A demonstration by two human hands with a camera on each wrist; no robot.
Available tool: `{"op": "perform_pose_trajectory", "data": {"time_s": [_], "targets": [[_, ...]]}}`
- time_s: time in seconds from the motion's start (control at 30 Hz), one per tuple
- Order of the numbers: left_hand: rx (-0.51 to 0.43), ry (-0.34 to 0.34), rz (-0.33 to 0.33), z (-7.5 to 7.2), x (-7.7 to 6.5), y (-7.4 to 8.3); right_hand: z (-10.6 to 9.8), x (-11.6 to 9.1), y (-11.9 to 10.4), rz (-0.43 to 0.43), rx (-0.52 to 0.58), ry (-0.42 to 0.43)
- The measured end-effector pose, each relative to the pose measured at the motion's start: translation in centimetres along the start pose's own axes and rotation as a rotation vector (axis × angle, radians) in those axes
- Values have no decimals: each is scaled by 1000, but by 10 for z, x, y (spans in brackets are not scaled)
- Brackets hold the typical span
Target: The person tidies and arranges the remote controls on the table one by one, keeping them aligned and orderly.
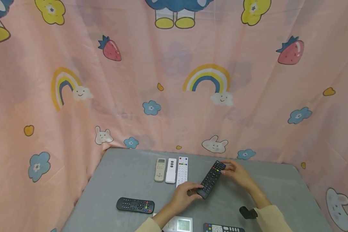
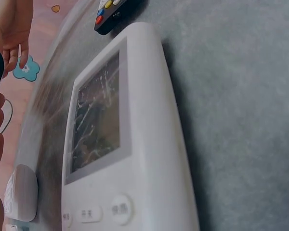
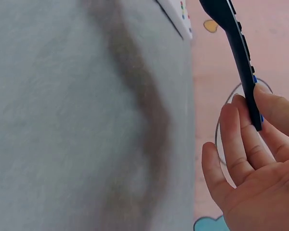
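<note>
Both hands hold a black remote control point(image 1: 211, 179), tilted above the grey table with its buttons facing up. At its lower end, my left hand point(image 1: 180, 196) pinches it between thumb and fingers. The upper end, near the coloured buttons, is pinched by my right hand point(image 1: 240, 174). In the right wrist view the remote point(image 3: 243, 62) appears edge-on, the thumb on its button side and fingertips behind. Under the left forearm lies a white remote with a display point(image 1: 178, 223), partly covered by the sleeve; it fills much of the left wrist view point(image 2: 159, 134).
At the table's back, a beige remote point(image 1: 160, 174), a slim white remote point(image 1: 170, 174) and a white remote with coloured buttons point(image 1: 182, 169) stand in a row. Another black remote point(image 1: 135, 205) lies left, and one point(image 1: 223, 228) at the front. A patterned pink curtain point(image 1: 174, 125) hangs behind.
</note>
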State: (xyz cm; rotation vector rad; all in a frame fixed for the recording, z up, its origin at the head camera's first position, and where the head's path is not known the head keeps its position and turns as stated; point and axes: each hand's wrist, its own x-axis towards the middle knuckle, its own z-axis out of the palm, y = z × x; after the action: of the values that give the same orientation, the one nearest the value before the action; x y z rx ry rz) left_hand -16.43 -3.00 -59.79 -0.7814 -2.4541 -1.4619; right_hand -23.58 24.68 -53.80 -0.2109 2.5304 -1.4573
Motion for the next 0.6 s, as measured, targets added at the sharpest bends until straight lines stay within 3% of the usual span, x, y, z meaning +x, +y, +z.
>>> {"op": "perform_pose_trajectory", "data": {"time_s": [0.23, 0.47, 0.6], "targets": [[6, -5, -11, -3, 1, -3, 14, 23, -5, 9, 8, -29], [59, -5, 46, -4, 0, -8, 26, 42, -11, 5, -17, -79], [75, -13, 46, -5, 1, -10, 31, 51, -13, 12, -10, -88]]}}
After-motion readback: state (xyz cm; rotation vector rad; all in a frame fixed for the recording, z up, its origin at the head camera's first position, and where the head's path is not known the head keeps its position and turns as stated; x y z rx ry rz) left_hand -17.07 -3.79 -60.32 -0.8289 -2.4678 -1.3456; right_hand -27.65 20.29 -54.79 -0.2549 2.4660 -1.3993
